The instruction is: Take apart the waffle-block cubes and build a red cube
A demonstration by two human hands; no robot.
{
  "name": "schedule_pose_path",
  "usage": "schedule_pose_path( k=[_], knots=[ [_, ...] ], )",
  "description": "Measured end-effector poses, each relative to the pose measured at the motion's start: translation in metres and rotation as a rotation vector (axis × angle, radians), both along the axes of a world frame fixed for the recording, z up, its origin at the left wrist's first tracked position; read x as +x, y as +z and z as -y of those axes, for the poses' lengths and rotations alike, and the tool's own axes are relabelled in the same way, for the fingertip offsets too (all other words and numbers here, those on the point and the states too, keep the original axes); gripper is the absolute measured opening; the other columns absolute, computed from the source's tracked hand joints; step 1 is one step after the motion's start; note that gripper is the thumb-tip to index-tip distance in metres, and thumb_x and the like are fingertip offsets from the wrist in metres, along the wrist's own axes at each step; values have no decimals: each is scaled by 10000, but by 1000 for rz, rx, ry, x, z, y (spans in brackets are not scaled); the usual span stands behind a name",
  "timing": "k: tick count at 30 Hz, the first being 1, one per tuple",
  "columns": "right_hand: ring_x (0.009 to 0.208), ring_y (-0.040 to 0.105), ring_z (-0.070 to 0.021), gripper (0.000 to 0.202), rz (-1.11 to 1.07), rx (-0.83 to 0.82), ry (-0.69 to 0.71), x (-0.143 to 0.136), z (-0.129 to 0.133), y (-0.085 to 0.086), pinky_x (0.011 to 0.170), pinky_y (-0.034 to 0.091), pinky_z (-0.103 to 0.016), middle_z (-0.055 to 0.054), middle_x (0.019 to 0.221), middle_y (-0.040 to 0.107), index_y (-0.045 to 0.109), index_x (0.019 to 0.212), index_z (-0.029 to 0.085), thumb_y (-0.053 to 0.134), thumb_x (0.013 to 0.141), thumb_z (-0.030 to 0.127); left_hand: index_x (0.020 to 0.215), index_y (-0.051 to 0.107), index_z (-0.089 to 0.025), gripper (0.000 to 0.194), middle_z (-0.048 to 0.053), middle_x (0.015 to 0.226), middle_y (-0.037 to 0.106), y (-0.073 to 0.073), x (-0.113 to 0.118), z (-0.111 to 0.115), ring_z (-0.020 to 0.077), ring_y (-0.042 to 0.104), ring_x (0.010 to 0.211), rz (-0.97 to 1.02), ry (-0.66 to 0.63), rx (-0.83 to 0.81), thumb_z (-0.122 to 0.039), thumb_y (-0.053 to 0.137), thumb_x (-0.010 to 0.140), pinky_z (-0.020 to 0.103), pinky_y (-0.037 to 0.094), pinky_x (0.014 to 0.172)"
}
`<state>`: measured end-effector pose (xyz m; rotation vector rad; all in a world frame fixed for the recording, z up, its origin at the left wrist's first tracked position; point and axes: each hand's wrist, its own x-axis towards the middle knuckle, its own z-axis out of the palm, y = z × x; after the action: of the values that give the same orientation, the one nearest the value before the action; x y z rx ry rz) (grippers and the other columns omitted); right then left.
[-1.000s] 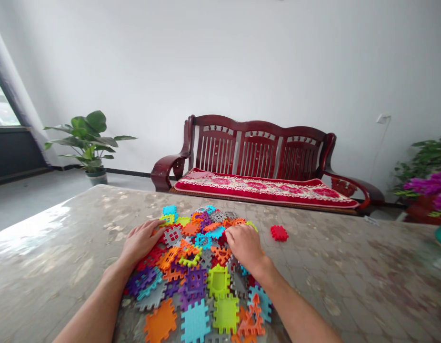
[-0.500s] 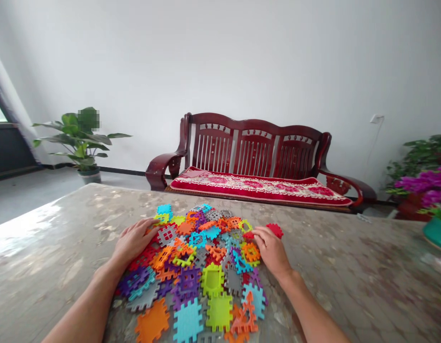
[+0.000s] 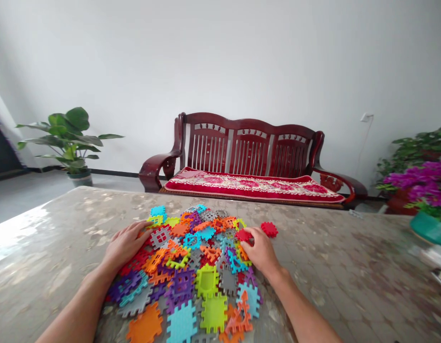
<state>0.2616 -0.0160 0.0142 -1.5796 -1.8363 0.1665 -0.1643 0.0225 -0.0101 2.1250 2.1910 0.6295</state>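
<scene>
A heap of notched plastic puzzle tiles (image 3: 182,283) in orange, blue, lime, purple, grey and red lies between my arms. My left hand (image 3: 126,244) rests open and palm down on the heap's left edge, over some red tiles (image 3: 136,262). On the other side, my right hand (image 3: 260,247) has thumb and fingers closed on a red tile (image 3: 244,235) at the heap's right edge. Another red tile (image 3: 269,229) lies flat on the table just beyond that hand. A grey window-patterned tile (image 3: 160,237) is close to my left fingertips.
The heap is on a patterned table (image 3: 331,267). A teal pot (image 3: 429,230) with purple flowers stands at the right edge. One grey piece (image 3: 356,214) lies near the table's far edge. Behind are a wooden bench (image 3: 249,147) and a potted plant (image 3: 79,177).
My view has turned slightly right, so everything sits further left. My right thumb and fingers now show around the red tile, which is more visible. My left hand keeps its place on the heap.
</scene>
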Motion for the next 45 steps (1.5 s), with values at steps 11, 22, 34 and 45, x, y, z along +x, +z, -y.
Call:
schedule_pose_path(
  k=[11,22,34,45],
  knots=[
    [1044,554,-285,521,38,145,-503,64,-19,-5,902,407,-381,-100,1138,647,562,1248,199,584,789,444,1226,645,-284,491,47,1318,634,1,1,1,267,562,1232,-3,6,8,-510,377,883,406,377,1079],
    [1096,551,-283,636,19,39,-479,66,-23,-17,939,408,-380,-119,1153,630,477,1327,165,606,748,396,1242,626,-276,512,67,1356,605,4,3,1,294,536,1264,-1,1,-35,-516,341,891,464,355,1088],
    [1167,542,-302,716,126,-50,-477,53,-28,-11,952,425,-384,-171,1253,553,360,1426,148,607,779,327,1271,601,-265,534,67,1378,582,0,-1,-1,276,518,1283,-10,-8,-53,-524,317,900,442,335,1105],
    [1187,532,-330,749,108,-79,-479,53,-32,-9,963,417,-410,-194,1264,552,326,1446,126,591,815,430,1221,643,-278,493,53,1319,631,-1,-1,-1,286,566,1229,10,-11,2,-516,375,884,434,384,1074]
  ],
)
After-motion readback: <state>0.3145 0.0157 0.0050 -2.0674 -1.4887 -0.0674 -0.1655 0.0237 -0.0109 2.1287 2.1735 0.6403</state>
